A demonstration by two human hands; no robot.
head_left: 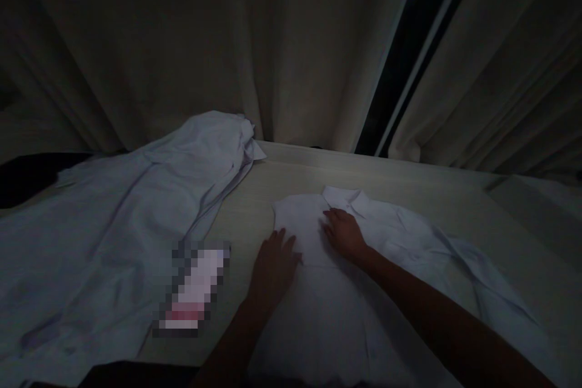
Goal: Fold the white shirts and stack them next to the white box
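Dim curtains point(173, 42) fill the upper frame, a white shirt point(330, 300) lies from lower centre to lower right, and the left hand point(275, 262) and right hand point(344, 233) (both unclenched, fingers loosely spread) rest on it near centre.

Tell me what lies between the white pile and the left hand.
In the head view, a pixelated oblong, too obscured to identify, then a strip of pale surface before the left hand.

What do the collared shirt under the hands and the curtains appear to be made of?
The shirt: probably woven cotton or a blend, matte, showing fine creases. The curtains: likely heavier matte fabric, hanging in deep folds; dim light hides the fibre.
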